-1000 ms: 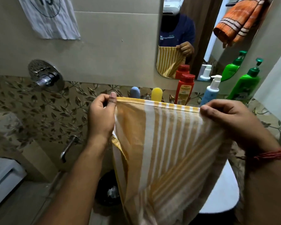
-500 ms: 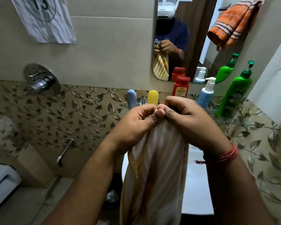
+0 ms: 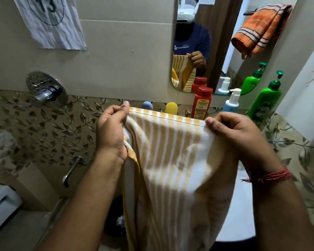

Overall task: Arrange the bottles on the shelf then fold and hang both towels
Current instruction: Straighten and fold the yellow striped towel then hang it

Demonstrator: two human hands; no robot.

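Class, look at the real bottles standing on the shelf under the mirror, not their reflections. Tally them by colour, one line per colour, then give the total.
Grey-blue bottle: 1
Yellow bottle: 1
Red bottle: 1
Light blue pump bottle: 1
Green pump bottle: 1
Total: 5

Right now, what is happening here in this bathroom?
A person is holding a yellow striped towel up by its top edge, the left hand pinching one corner and the right hand the other. It is not hung yet. Bottles stand in a row on the shelf behind it, and an orange towel shows in the mirror, already hanging.
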